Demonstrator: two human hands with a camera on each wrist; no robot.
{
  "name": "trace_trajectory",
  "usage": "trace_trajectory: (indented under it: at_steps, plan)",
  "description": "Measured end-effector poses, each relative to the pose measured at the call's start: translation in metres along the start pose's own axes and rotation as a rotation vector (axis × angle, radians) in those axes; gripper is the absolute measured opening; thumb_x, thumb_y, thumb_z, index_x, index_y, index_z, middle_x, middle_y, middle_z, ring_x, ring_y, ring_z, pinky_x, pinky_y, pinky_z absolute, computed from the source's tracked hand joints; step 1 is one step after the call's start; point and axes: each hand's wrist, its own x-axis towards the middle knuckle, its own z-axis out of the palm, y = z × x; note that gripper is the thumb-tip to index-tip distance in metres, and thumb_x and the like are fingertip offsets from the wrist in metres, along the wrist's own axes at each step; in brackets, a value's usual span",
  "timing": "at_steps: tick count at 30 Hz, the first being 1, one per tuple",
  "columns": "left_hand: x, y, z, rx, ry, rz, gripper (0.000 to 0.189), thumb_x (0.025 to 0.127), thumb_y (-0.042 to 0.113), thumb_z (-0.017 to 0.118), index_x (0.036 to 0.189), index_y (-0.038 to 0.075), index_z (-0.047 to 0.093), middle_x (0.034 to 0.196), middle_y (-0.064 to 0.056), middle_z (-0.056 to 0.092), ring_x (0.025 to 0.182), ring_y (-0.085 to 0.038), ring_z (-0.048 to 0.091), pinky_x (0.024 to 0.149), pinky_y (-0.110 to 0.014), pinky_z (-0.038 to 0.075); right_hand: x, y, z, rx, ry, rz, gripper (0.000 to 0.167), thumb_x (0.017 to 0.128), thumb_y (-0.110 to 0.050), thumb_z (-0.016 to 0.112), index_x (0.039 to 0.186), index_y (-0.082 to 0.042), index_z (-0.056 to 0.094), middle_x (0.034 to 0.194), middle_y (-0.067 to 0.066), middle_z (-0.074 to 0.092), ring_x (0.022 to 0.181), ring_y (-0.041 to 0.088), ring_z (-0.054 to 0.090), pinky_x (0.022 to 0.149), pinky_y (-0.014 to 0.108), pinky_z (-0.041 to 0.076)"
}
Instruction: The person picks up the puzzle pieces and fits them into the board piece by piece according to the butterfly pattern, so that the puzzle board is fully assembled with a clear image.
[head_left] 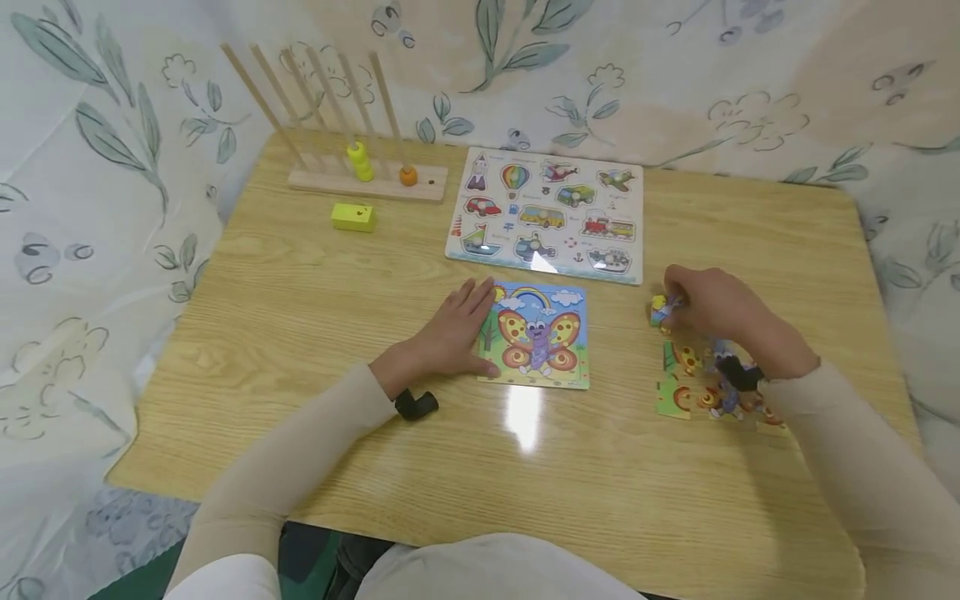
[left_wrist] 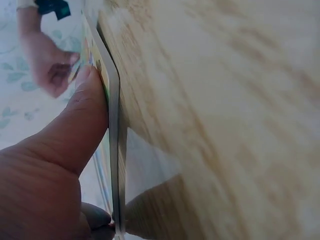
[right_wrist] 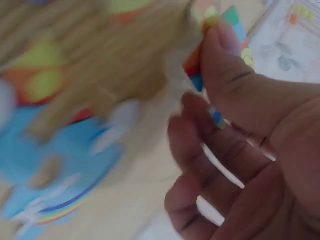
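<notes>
A square butterfly puzzle board (head_left: 537, 335) lies in the middle of the table. My left hand (head_left: 453, 333) rests at its left side, fingers extended along the edge; the thumb (left_wrist: 82, 120) lies on its near left corner in the left wrist view. At the right, my right hand (head_left: 716, 304) pinches colourful puzzle pieces (right_wrist: 194, 70) between thumb and fingers, above the table; how many is unclear. Loose butterfly puzzle pieces (head_left: 673, 397) lie below that hand, partly hidden by the wrist. The right wrist view shows blurred blue pieces (right_wrist: 65, 150) on the table.
Behind the board lies a larger vehicle peg puzzle (head_left: 545, 215). A wooden rack with upright rods (head_left: 367, 182) stands at the back left, holding yellow and orange beads. In front of it sits a yellow block (head_left: 353, 218). Patterned cloth (head_left: 750, 83) hangs behind the table (head_left: 300, 308).
</notes>
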Motion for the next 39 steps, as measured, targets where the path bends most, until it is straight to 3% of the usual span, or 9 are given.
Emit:
trace_trajectory:
  at_steps: [3, 8, 11, 15, 25, 39]
  plan:
    - [0.001, 0.0, 0.0, -0.015, -0.011, -0.015, 0.121, 0.075, 0.062, 0.07, 0.153, 0.001, -0.001, 0.162, -0.011, -0.011, 0.149, -0.032, -0.011, 0.12, -0.048, 0.002, 0.009, -0.024, -0.004, 0.061, 0.037, -0.055, 0.022, 0.084, -0.014, 0.074, 0.089, -0.01, 0.052, 0.077, 0.003, 0.061, 0.068, 0.019, 0.05, 0.061, 0.032, 0.038]
    - [0.002, 0.001, 0.0, -0.024, -0.001, -0.035, 0.125, 0.073, 0.063, 0.071, 0.153, 0.001, -0.001, 0.161, -0.012, -0.013, 0.149, -0.029, -0.012, 0.121, -0.045, 0.002, 0.035, -0.084, -0.003, 0.284, 0.035, -0.189, 0.014, 0.086, -0.014, 0.072, 0.085, -0.01, 0.058, 0.081, 0.002, 0.065, 0.074, 0.017, 0.057, 0.067, 0.033, 0.043]
    - [0.004, 0.001, 0.0, -0.04, 0.02, -0.043, 0.128, 0.07, 0.064, 0.073, 0.153, 0.0, 0.0, 0.161, -0.013, -0.012, 0.15, -0.026, -0.01, 0.121, -0.041, 0.004, 0.054, -0.116, 0.004, 0.357, -0.022, -0.196, 0.015, 0.085, -0.017, 0.073, 0.085, -0.01, 0.06, 0.077, 0.003, 0.064, 0.068, 0.018, 0.054, 0.064, 0.032, 0.043]
    - [0.006, 0.003, 0.002, -0.062, 0.047, -0.057, 0.133, 0.065, 0.063, 0.078, 0.153, -0.003, 0.003, 0.161, -0.016, -0.009, 0.15, -0.026, -0.006, 0.121, -0.041, 0.008, 0.075, -0.141, 0.018, 0.335, -0.074, -0.169, 0.018, 0.084, -0.02, 0.074, 0.085, -0.008, 0.061, 0.072, 0.005, 0.064, 0.06, 0.016, 0.052, 0.057, 0.028, 0.042]
    - [0.004, 0.009, -0.001, -0.035, 0.03, -0.089, 0.132, 0.064, 0.063, 0.078, 0.152, -0.004, 0.006, 0.161, -0.017, -0.008, 0.15, -0.026, -0.005, 0.121, -0.04, 0.008, 0.091, -0.162, 0.032, 0.152, -0.004, -0.129, 0.023, 0.085, -0.028, 0.073, 0.081, -0.01, 0.06, 0.074, 0.004, 0.063, 0.06, 0.016, 0.052, 0.055, 0.028, 0.041]
    - [0.002, 0.004, -0.001, -0.01, 0.013, -0.102, 0.13, 0.067, 0.065, 0.075, 0.152, -0.003, 0.004, 0.161, -0.015, -0.009, 0.15, -0.026, -0.007, 0.121, -0.041, 0.006, 0.104, -0.159, 0.039, 0.086, 0.038, -0.039, 0.032, 0.089, -0.038, 0.065, 0.073, -0.011, 0.059, 0.066, 0.003, 0.057, 0.057, 0.018, 0.051, 0.049, 0.028, 0.039]
